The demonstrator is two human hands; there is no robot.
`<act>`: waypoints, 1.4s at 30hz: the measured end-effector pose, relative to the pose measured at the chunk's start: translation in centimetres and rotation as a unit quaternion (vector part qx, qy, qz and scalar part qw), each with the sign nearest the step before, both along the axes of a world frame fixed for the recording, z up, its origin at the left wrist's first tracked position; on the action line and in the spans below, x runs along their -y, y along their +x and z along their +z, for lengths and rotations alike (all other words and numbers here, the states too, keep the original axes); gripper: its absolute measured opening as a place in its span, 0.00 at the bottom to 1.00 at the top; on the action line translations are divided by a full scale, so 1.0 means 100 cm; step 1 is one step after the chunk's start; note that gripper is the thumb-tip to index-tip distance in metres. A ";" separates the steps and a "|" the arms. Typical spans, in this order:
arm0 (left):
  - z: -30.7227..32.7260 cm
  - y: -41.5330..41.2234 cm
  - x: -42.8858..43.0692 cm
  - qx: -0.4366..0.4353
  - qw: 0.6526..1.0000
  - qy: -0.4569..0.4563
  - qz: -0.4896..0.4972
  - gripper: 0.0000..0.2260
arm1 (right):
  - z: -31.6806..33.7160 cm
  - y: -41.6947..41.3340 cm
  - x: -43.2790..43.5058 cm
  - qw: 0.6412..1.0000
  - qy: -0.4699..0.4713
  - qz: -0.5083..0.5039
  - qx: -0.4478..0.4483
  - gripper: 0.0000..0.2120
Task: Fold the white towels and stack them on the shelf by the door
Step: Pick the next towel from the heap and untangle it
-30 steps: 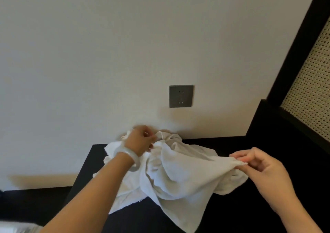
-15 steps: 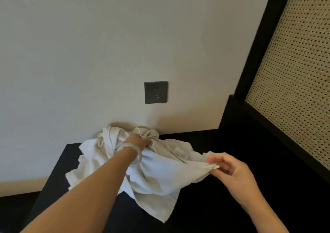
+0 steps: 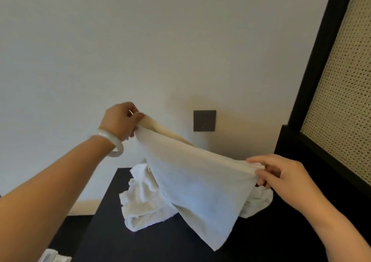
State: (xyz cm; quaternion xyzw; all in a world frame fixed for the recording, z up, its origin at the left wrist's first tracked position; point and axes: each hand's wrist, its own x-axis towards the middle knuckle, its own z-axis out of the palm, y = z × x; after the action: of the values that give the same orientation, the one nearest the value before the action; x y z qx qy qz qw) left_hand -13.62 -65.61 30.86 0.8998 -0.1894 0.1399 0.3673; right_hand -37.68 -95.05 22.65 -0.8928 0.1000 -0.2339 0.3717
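A white towel (image 3: 200, 185) hangs stretched between my two hands above a black table (image 3: 152, 243). My left hand (image 3: 120, 119), with a pale bangle on the wrist, pinches one corner high up near the wall. My right hand (image 3: 283, 175) pinches the opposite corner lower down at the right. The towel's free end droops to the table. Under and behind it lies a crumpled heap of white towels (image 3: 144, 199). No shelf or door is in view.
A grey wall socket (image 3: 204, 120) sits on the white wall behind the table. A black-framed woven cane panel (image 3: 339, 81) rises at the right. Something white (image 3: 53, 256) lies low at the bottom left, beside the table.
My left hand has risen from the heap with a towel corner, lifting the towel off the table. My right hand keeps its corner, so the cloth is now spread between them.
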 end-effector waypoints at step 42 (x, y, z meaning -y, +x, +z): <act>0.060 -0.054 -0.132 -0.218 0.917 -0.323 -0.087 0.06 | 0.095 -0.002 -0.061 0.974 0.183 -0.029 0.132 0.10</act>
State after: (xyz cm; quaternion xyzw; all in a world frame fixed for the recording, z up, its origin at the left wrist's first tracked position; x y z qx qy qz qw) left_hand -19.04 -52.44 36.89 0.7203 -0.1267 -0.0384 0.6809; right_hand -37.86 -88.91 32.14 -0.7675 0.1173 -0.3385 0.5316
